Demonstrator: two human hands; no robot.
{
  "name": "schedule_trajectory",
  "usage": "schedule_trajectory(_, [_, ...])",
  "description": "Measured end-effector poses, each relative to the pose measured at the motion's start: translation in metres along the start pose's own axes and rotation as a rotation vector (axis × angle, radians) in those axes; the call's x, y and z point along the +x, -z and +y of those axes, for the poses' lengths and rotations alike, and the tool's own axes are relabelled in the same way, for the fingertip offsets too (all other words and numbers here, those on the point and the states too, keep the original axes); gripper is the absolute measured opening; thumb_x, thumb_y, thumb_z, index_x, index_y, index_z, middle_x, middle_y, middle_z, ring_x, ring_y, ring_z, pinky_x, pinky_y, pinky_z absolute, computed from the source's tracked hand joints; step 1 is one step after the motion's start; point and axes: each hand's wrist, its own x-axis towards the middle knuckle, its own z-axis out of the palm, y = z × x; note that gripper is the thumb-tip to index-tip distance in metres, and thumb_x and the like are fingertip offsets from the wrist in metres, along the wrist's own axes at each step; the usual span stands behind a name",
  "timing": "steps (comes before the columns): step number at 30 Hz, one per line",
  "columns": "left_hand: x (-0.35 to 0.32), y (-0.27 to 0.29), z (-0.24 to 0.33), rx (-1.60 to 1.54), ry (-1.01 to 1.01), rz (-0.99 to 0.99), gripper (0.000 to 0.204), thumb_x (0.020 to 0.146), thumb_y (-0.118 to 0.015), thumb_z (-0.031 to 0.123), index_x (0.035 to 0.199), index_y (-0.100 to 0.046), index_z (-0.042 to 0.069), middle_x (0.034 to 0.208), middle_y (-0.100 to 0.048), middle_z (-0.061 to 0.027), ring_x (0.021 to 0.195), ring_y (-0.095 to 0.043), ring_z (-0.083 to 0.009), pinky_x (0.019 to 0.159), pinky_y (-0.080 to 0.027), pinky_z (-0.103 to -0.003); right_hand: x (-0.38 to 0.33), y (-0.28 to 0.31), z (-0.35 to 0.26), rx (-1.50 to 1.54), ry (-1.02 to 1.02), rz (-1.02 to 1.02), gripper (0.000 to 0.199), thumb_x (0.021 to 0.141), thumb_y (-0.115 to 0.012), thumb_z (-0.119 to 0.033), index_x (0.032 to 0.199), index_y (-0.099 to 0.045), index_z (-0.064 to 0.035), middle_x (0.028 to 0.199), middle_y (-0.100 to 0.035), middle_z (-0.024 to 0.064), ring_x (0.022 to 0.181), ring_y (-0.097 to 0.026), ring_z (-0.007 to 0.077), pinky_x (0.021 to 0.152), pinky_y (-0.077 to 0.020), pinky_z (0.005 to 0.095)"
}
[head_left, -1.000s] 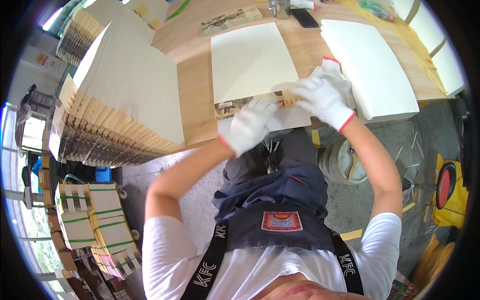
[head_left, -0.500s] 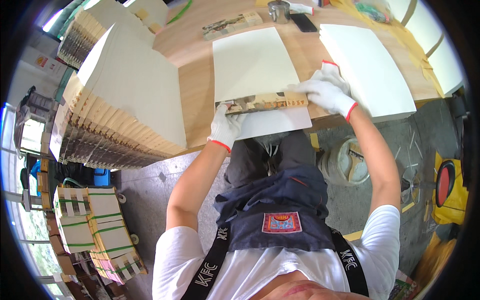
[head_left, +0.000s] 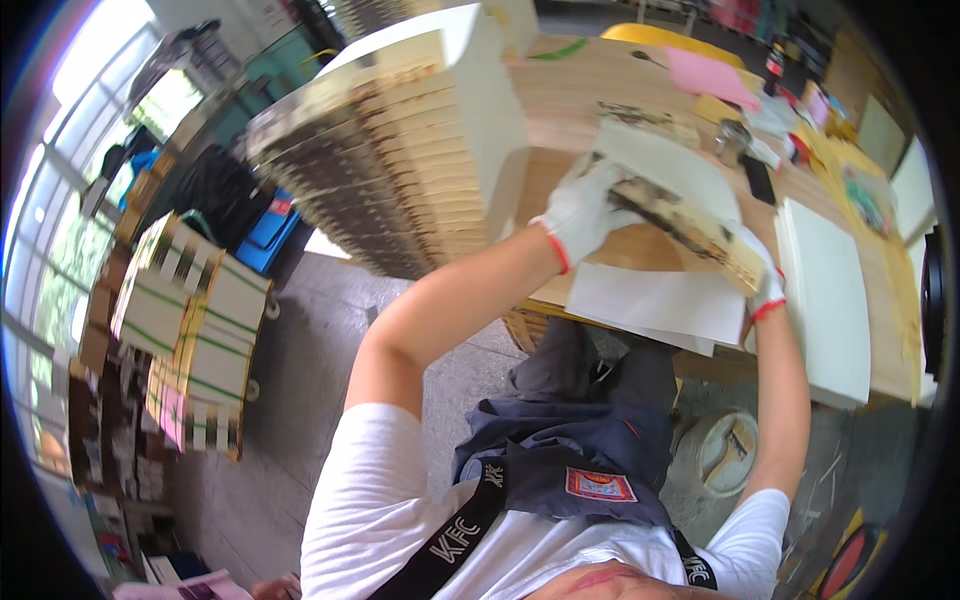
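Both of my hands wear white knit gloves with red cuffs. Between them is a thick book (head_left: 688, 225), raised off the table and tilted, its dark-and-cream printed spine facing me. My left hand (head_left: 588, 212) grips its left end, and my right hand (head_left: 768, 272) its right end, with some fingers hidden. White sheets (head_left: 650, 303) lie below it at the table's front edge. Left of my left hand rises a tall stack of books (head_left: 400, 150) with printed spines. A thick pile of white paper (head_left: 825, 300) stands to the right of my right hand.
On the wooden table (head_left: 560, 85) are another book (head_left: 650, 122), a metal cup (head_left: 732, 140), a black phone (head_left: 758, 180) and pink paper (head_left: 712, 78). A bucket with a brush (head_left: 725, 455) stands on the floor below. Strapped paper bundles (head_left: 195, 335) sit on a wheeled base at left.
The book has come up off the white sheets and tilted, now held at both ends. My right hand has closed on its right end. The view has swung leftward.
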Motion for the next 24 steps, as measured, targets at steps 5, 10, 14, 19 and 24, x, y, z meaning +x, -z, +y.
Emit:
schedule_trajectory(5, [-0.03,-0.04,0.065,0.318,-0.337,-0.08,0.043,0.094,-0.055,0.011,0.137,-0.049,0.01,0.117,-0.06,-0.0093,0.11,-0.062,-0.0233,0.09,-0.059,-0.046,-0.001,-0.07,-0.052,-0.138,0.295,0.133,0.045,0.105,-0.047,-0.035,0.142,-0.049,-0.0103,0.133,-0.06,0.0133,0.114,-0.064,0.0267,0.095,-0.0536,0.0375])
schedule_trajectory(10, [-0.094,-0.031,0.159,0.72,-0.682,0.015,0.048,0.094,-0.057,0.011,0.141,-0.05,0.004,0.114,-0.063,-0.0128,0.11,-0.063,-0.0219,0.088,-0.06,-0.037,0.059,-0.188,-0.09,0.071,0.269,-0.234,0.049,0.106,-0.043,-0.036,0.145,-0.044,-0.0053,0.144,-0.051,0.0164,0.131,-0.051,0.0317,0.109,-0.0435,0.0418])
schedule_trajectory(14, [-0.14,-0.017,0.233,0.786,-0.801,-0.016,0.025,0.092,-0.059,0.009,0.115,-0.059,0.0,0.106,-0.064,-0.0087,0.094,-0.061,-0.0159,0.081,-0.053,-0.029,0.075,-0.322,-0.103,-0.207,0.547,-0.243,0.046,0.1,-0.053,-0.025,0.14,-0.048,-0.0043,0.142,-0.052,0.0152,0.13,-0.051,0.0296,0.11,-0.0423,0.0391])
schedule_trajectory(19, [-0.157,0.088,0.335,0.862,-0.81,0.221,0.04,0.097,-0.062,0.019,0.129,-0.057,-0.003,0.124,-0.062,-0.0148,0.104,-0.067,-0.0272,0.088,-0.059,-0.039,0.19,-0.392,-0.085,-1.453,1.326,0.081,0.031,0.097,-0.053,-0.011,0.127,-0.059,-0.0089,0.129,-0.061,0.0135,0.118,-0.058,0.0259,0.102,-0.0453,0.0312])
schedule_trajectory(24, [-0.17,0.187,0.358,1.62,-0.305,0.668,0.047,0.099,-0.049,0.041,0.117,-0.07,0.004,0.1,-0.066,-0.002,0.084,-0.051,-0.0112,0.074,-0.039,-0.027,0.216,-0.446,-0.053,-1.616,0.74,-0.07,0.04,0.102,-0.045,-0.035,0.115,-0.065,-0.0032,0.11,-0.067,0.0208,0.098,-0.062,0.0319,0.086,-0.049,0.0336])
